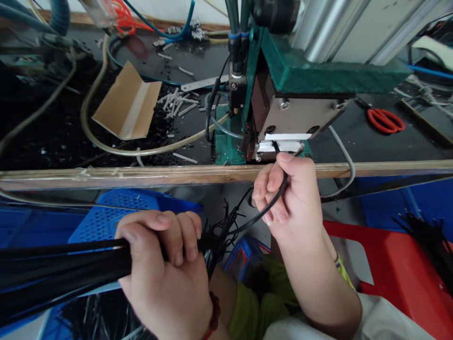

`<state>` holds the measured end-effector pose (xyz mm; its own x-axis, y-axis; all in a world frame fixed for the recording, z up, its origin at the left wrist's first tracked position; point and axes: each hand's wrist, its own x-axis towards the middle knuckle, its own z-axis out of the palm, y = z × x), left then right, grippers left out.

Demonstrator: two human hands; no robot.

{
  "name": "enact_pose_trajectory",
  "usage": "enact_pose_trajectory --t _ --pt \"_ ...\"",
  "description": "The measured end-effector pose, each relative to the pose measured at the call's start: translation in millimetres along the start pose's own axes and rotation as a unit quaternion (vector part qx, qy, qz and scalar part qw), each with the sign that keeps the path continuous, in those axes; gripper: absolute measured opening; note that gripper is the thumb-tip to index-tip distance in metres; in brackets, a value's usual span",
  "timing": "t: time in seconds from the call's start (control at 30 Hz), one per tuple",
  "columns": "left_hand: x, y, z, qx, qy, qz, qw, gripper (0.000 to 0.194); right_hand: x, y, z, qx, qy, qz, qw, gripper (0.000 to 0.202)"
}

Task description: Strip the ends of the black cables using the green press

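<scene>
gripping black strips (67, 274), left hand (166, 264) flanks strip-filled bin (52, 323).

This is a workshop, as the bolted machine (329, 78), hoses (141, 152) and scraps (175, 103) littering the tabletop (389, 148) show.

dark red left-wrist bracelet (214, 311), yellow-green legwear (244, 307), pale grey-white top (318, 322)

Soft, even light falls across the bench (375, 147) here; pale highlights streak the metal cylinder (327, 33) at upper right, while the upper-left corner (that blue hose (59, 18) especially) looks blurred.
</scene>
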<state>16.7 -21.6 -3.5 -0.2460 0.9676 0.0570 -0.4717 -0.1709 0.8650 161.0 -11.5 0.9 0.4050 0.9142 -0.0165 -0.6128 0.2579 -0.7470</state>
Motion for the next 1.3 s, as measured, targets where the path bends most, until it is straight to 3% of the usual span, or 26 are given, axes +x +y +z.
enact_pose_trajectory --t 0.5,0.6,0.73,0.87,0.97,1.1,1.23,1.3 --pt "-0.8 0.5 -0.7 0.001 0.011 -0.002 1.0 0.045 -2.4 1.5 -0.6 -0.02 0.013 -0.003 1.0 0.04" --pt "-1.1 0.4 -4.7 -0.008 -0.014 -0.004 1.0 0.04 -3.8 4.0 -1.3 -0.027 0.012 -0.015 0.999 0.04" --pt "-0.2 2.2 -6.8 -0.02 -0.015 -0.017 1.0 0.037 -13.7 10.4 -6.8 -0.071 -0.032 -0.062 0.995 0.047" --pt "1.0 4.6 -7.9 -0.065 -0.018 -0.036 0.997 0.048 -29.1 13.0 -13.7 -0.201 -0.132 -0.141 0.96 0.047" --pt "0.2 5.3 -11.8 -0.109 -0.034 -0.055 0.992 0.041 -36.8 10.1 -11.8 -0.265 -0.186 -0.201 0.925 0.041" --pt "-2.2 7.4 -16.5 -0.122 -0.039 -0.067 0.99 0.032 -42.4 5.1 -2.2 -0.302 -0.217 -0.246 0.895 0.035" --pt "-3.8 9.8 -18.9 -0.126 -0.052 -0.062 0.989 0.035 -45.1 5.4 1.2 -0.331 -0.243 -0.264 0.872 0.034" --pt "-4.6 10.1 -20.6 -0.132 -0.061 -0.063 0.987 0.036 -42.3 10.0 -0.4 -0.391 -0.256 -0.266 0.843 0.039"
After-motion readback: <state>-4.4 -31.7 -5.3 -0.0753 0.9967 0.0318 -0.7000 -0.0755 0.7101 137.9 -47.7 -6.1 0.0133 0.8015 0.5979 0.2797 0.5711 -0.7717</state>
